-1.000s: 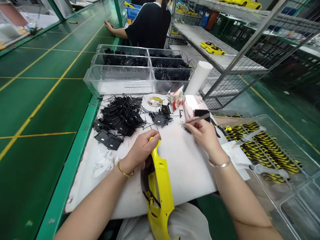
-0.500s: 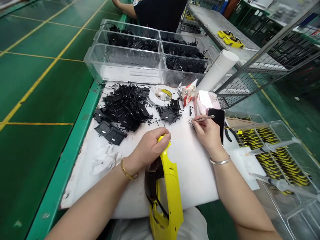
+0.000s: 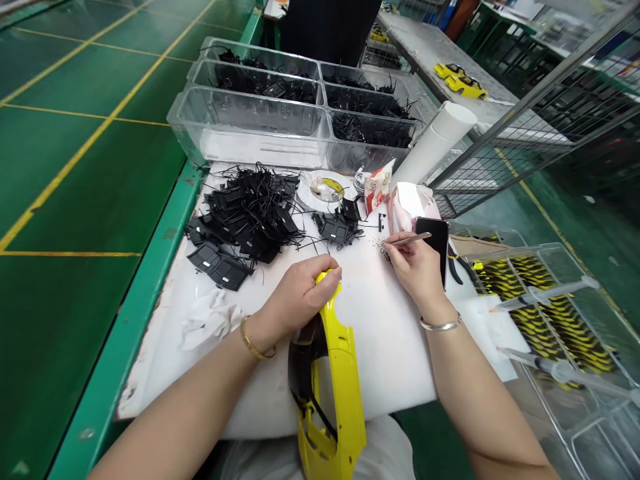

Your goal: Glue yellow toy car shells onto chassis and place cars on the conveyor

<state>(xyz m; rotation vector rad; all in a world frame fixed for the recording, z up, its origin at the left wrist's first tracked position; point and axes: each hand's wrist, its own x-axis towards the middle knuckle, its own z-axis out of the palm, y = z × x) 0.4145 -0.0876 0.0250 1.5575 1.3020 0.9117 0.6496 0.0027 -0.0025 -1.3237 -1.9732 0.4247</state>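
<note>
My left hand [image 3: 306, 287] is closed round one end of a yellow model car body [image 3: 347, 373], which slopes down towards my lap with its dark window side to the left. Between the thumb and fingers of my right hand [image 3: 415, 263] is a pair of tweezers [image 3: 407, 239]. Their tips reach down to a scatter of tiny dark parts [image 3: 379, 245] on the white work surface [image 3: 380, 333]. A small black part [image 3: 381, 222] lies just beyond them. Whether the tips grip one of the tiny parts is too small to tell.
Black moulded parts with thin wires [image 3: 250, 213] are heaped at the left. Behind stands a clear divided tray [image 3: 250, 120]. A phone [image 3: 434, 250], pliers [image 3: 456, 265], a tape roll [image 3: 320, 190] and syringes [image 3: 550, 293] lie around. A person [image 3: 330, 30] is at the far side.
My hands, the car body and the tweezers stay almost where they were. The far person's arm has moved out of sight at the top.
</note>
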